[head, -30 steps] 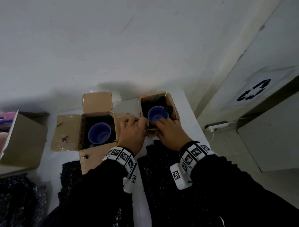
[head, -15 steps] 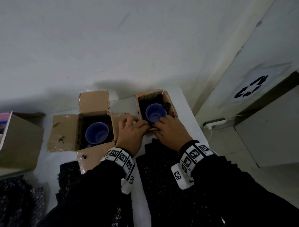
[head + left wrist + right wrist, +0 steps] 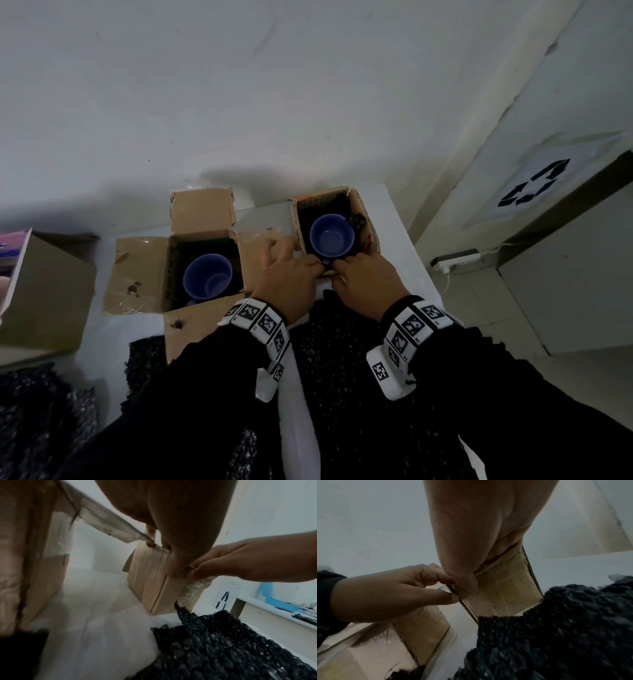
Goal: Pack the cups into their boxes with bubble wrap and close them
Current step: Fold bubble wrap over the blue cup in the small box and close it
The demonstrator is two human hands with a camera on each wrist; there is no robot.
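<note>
Two open cardboard boxes stand on the white table [image 3: 394,219], each with a blue cup upright inside. The left box [image 3: 144,270] has its flaps spread out around its cup [image 3: 207,277]. The smaller right box [image 3: 368,226] holds the other cup [image 3: 331,235] with black bubble wrap [image 3: 358,219] tucked beside it. My left hand [image 3: 298,263] and right hand [image 3: 346,270] meet at this box's near rim. In the right wrist view my left hand [image 3: 452,588] pinches the box's [image 3: 501,588] near corner edge. In the left wrist view my right hand [image 3: 192,569] pinches the box's [image 3: 149,582] top edge.
A black bubble wrap sheet [image 3: 335,342] lies on the table under my forearms, and another [image 3: 144,359] lies left of it. A large cardboard box [image 3: 44,291] stands at the far left. The table ends just right of the small box; a power strip [image 3: 454,260] lies on the floor.
Both hands stay at the right box's near rim; the fingers have only shifted slightly along it. The boxes and cups have not moved.
</note>
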